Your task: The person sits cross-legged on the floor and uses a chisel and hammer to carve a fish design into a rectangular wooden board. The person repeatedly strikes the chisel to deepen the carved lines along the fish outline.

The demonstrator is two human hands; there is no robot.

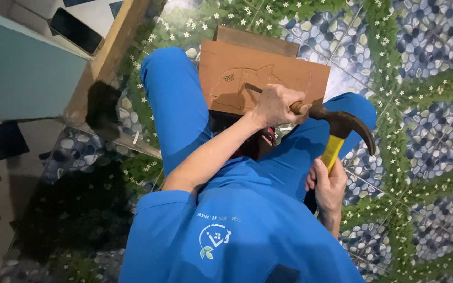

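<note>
Left hand (pixel 276 105) clamps a chisel (pixel 254 88) against the brown board (pixel 268 73) on blue-clad knees; right hand (pixel 329 186) grips the yellow-handled hammer (pixel 342 128). White emblem on shirt (pixel 213 238); chisel mostly hidden

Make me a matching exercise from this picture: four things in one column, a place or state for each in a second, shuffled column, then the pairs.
Things:
1. hammer
2. chisel
3. wooden board
4. phone

Places or states:
A. lies on a ledge, top left
B. tip set on the carved outline
C. yellow handle gripped by the right hand
D. rests across the blue-trousered legs

Pairs: 1-C, 2-B, 3-D, 4-A
</note>
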